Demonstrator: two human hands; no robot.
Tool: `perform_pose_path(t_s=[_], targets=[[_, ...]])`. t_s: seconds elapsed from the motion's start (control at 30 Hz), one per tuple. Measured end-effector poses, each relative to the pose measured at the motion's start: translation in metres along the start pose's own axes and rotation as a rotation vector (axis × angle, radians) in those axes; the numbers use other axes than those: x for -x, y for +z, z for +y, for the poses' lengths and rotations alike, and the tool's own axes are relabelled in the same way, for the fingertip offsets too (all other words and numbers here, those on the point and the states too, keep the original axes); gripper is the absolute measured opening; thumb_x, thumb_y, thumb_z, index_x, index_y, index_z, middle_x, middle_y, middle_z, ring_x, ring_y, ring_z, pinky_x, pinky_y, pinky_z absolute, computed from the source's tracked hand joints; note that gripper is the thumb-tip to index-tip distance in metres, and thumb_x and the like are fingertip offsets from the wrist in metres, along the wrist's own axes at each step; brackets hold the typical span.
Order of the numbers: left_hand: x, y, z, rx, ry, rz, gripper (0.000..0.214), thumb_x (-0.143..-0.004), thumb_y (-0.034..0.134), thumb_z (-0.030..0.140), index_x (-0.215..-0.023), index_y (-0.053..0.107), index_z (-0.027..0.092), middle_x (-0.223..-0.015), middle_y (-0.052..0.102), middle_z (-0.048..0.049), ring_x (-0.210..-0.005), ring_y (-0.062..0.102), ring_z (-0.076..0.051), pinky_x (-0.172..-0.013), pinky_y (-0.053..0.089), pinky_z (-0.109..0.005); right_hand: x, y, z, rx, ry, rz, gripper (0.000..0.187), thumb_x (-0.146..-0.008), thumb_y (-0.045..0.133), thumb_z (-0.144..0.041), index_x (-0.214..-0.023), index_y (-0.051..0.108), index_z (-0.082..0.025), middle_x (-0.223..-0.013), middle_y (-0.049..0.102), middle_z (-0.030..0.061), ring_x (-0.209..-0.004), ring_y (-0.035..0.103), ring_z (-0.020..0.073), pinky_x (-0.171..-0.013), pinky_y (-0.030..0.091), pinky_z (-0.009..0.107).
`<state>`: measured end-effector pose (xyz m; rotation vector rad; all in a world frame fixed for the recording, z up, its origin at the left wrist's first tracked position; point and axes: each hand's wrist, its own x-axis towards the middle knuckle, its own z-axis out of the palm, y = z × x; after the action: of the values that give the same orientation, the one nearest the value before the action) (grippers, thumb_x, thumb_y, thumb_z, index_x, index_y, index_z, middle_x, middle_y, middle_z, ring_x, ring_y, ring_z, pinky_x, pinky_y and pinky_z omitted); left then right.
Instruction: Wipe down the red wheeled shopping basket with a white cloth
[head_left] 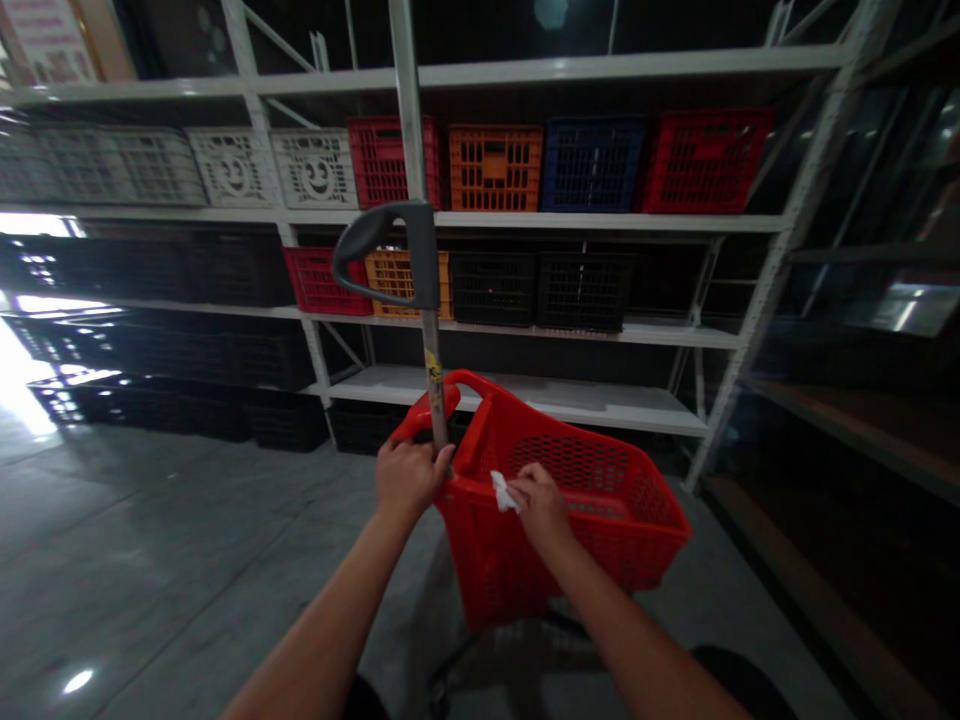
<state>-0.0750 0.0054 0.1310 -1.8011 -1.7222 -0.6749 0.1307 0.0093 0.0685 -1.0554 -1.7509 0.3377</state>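
A red plastic shopping basket on wheels stands on the floor in front of me. Its grey pull handle rises on a metal pole. My left hand is wrapped round the base of that pole at the basket's rim. My right hand is closed on a small white cloth and presses it against the basket's near rim. The basket looks empty inside.
White metal shelving spans the wall ahead, carrying white, red, orange, blue and black crates. More dark shelves run along the right. Black crates are stacked low on the left. The floor is glossy grey concrete.
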Motion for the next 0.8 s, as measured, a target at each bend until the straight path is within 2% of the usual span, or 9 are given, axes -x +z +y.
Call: perform_pose_path(t_s=[0.07,0.13,0.23,0.33,0.4,0.47,0.6,0.7,0.8], targets=[[0.003,0.005,0.000,-0.033,0.007,0.022,0.052,-0.082,0.026,0.047,-0.065,0.064,0.016,-0.063,0.064,-0.0096,-0.070,0.057,-0.023,-0.077,0.031,-0.038,0.005,-0.004,0.009,0.104,-0.012,-0.019,0.021,-0.069,0.053,-0.007,-0.067,0.068,-0.021,-0.078,0.055,0.0028,-0.076,0.049,0.0154,-0.068,0.038,0.025],[0.004,0.008,0.000,-0.041,-0.001,0.033,0.052,-0.082,0.026,0.047,-0.066,0.065,0.016,-0.063,0.064,-0.0099,-0.069,0.057,-0.023,-0.076,0.030,-0.038,0.009,-0.011,0.013,0.107,-0.025,-0.095,0.026,-0.069,0.049,-0.002,-0.072,0.068,-0.020,-0.075,0.055,0.0027,-0.073,0.049,0.0148,-0.066,0.038,0.024],[0.002,0.010,-0.001,-0.042,-0.009,0.032,0.053,-0.082,0.027,0.048,-0.065,0.065,0.015,-0.063,0.064,-0.0108,-0.070,0.056,-0.024,-0.076,0.029,-0.038,0.008,-0.018,0.007,0.067,-0.067,-0.197,0.033,-0.073,0.048,-0.004,-0.094,0.065,-0.020,-0.081,0.056,0.0038,-0.076,0.051,0.0147,-0.070,0.039,0.024],[-0.001,0.011,0.000,-0.043,-0.015,0.038,0.051,-0.082,0.028,0.047,-0.067,0.065,0.015,-0.064,0.064,-0.0104,-0.070,0.056,-0.023,-0.077,0.029,-0.038,0.004,-0.016,0.000,0.039,-0.105,-0.266,0.037,-0.078,0.049,-0.014,-0.112,0.056,-0.025,-0.085,0.055,0.0029,-0.078,0.051,0.0140,-0.072,0.040,0.025],[-0.003,0.012,0.000,-0.052,-0.016,0.041,0.050,-0.082,0.028,0.046,-0.067,0.065,0.015,-0.064,0.065,-0.0099,-0.070,0.056,-0.022,-0.077,0.028,-0.038,0.002,-0.011,-0.001,0.030,-0.089,-0.279,0.036,-0.075,0.057,-0.023,-0.111,0.057,-0.027,-0.088,0.053,0.0021,-0.074,0.050,0.0129,-0.068,0.041,0.024],[-0.004,0.014,0.000,-0.069,-0.013,0.036,0.050,-0.082,0.028,0.045,-0.066,0.065,0.015,-0.064,0.065,-0.0096,-0.069,0.056,-0.022,-0.076,0.029,-0.037,0.002,-0.006,0.003,0.041,-0.067,-0.239,0.037,-0.070,0.063,-0.026,-0.107,0.060,-0.027,-0.091,0.052,0.0020,-0.073,0.050,0.0124,-0.067,0.041,0.024],[-0.007,0.017,-0.002,-0.089,-0.009,0.033,0.051,-0.082,0.026,0.046,-0.066,0.065,0.016,-0.063,0.064,-0.0088,-0.070,0.056,-0.022,-0.075,0.029,-0.037,-0.003,0.007,0.005,0.051,-0.090,-0.181,0.027,-0.079,0.052,-0.017,-0.101,0.064,-0.026,-0.079,0.053,0.0013,-0.070,0.050,0.0121,-0.067,0.040,0.023],[-0.010,0.020,-0.003,-0.095,-0.012,0.033,0.052,-0.083,0.025,0.046,-0.067,0.064,0.016,-0.062,0.064,-0.0092,-0.070,0.057,-0.022,-0.075,0.028,-0.037,-0.018,0.024,-0.011,0.031,-0.100,-0.164,0.024,-0.080,0.048,-0.015,-0.093,0.067,-0.023,-0.071,0.050,0.0004,-0.065,0.048,0.0111,-0.062,0.038,0.021],[-0.014,0.022,-0.004,-0.086,-0.013,0.026,0.053,-0.083,0.025,0.045,-0.068,0.065,0.014,-0.064,0.064,-0.0107,-0.070,0.057,-0.023,-0.075,0.028,-0.037,-0.032,0.042,-0.031,0.028,-0.131,-0.149,0.027,-0.078,0.049,-0.012,-0.097,0.065,-0.022,-0.073,0.050,0.0008,-0.065,0.047,0.0110,-0.061,0.037,0.020]])
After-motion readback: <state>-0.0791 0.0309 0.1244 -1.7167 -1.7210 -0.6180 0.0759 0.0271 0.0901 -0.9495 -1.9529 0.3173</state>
